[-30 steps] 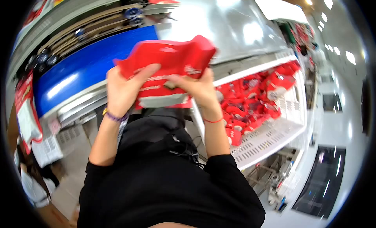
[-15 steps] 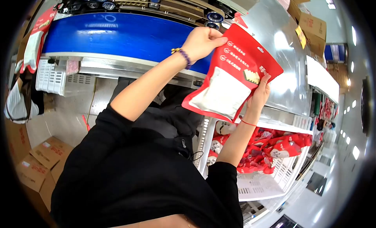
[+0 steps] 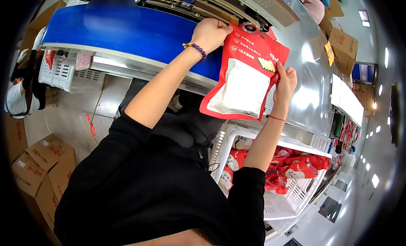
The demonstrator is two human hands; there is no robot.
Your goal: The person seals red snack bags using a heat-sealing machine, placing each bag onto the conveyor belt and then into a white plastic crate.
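Observation:
Between both hands hangs a red food pouch (image 3: 242,87) with a clear window showing pale contents. My left hand (image 3: 210,35) pinches its upper left corner, thumb and fingers closed on the edge. On the opposite side, my right hand (image 3: 286,82) grips the right edge with the thumb on the front. The pouch's top edge is right at the rollers of a sealing machine (image 3: 215,11). Its upper left side overlaps the machine's blue conveyor belt (image 3: 156,38).
Below my right forearm stands a white plastic crate (image 3: 292,208) holding several red pouches (image 3: 300,167). A steel table (image 3: 311,76) lies to the right. Cardboard boxes (image 3: 48,151) sit lower left. One person (image 3: 23,91) is at the far left, another (image 3: 313,7) at the top right.
Both hands have carried the pouch up and slightly left in view, bringing its top edge to the machine's rollers. The red pouch at the far left has gone from view.

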